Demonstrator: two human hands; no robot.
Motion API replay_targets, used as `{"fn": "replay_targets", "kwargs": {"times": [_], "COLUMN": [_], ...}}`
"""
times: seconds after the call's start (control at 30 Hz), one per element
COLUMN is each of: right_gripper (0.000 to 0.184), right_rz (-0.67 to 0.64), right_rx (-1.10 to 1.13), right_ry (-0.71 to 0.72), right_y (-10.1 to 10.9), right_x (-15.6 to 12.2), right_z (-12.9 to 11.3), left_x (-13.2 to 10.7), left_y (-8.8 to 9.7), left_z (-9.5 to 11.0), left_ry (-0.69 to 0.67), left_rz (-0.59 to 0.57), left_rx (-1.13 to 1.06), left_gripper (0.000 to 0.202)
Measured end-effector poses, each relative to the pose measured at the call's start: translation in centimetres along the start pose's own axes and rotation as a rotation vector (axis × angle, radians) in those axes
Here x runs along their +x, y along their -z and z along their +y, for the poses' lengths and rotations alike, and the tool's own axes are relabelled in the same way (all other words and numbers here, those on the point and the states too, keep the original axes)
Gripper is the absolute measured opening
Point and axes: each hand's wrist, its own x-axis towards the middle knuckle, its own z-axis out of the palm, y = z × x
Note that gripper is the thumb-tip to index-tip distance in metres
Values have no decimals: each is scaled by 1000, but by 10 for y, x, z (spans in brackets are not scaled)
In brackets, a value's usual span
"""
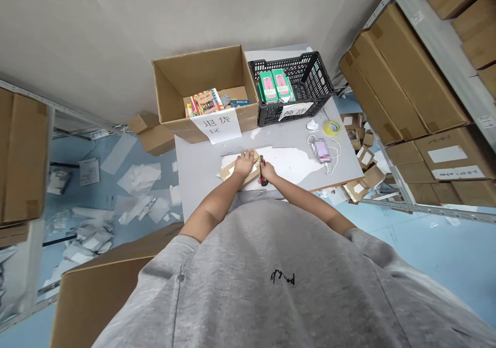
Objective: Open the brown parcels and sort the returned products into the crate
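Note:
A small brown cardboard box point(248, 178) lies at a slant on white paper near the table's front edge. My left hand point(244, 164) rests over its top, fingers bent toward the far edge, gripping it against the table. At the box's right end, my right hand point(267, 172) is closed around a black and red box cutter point(264, 181). The cutter stands almost in line with my view, and its blade tip is too small to make out. A yellowish patch, perhaps tape, shows on the box between my hands.
Behind stand a large open carton point(174, 92) with books and a black plastic crate point(310, 111) with green and pink boxes. On the table's right lie a tape roll point(332, 127) and a corded, blurred-out item point(322, 151). Shelves point(411, 79) flank both sides; scraps litter the floor.

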Motion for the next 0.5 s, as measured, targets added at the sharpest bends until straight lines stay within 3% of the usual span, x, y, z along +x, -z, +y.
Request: {"fn": "replay_targets", "kwargs": {"times": [0.13,0.5], "right_gripper": [36,45], "right_rz": [63,77], "right_rx": [-43,8], "right_ry": [-23,-33], "right_y": [-9,-16], "right_x": [1,7], "right_z": [-1,-6], "left_x": [1,-5], "left_y": [4,14], "left_z": [1,13], "left_ry": [31,70], "left_rz": [-12,-21], "left_rx": [4,-35], "left_gripper": [66,66]}}
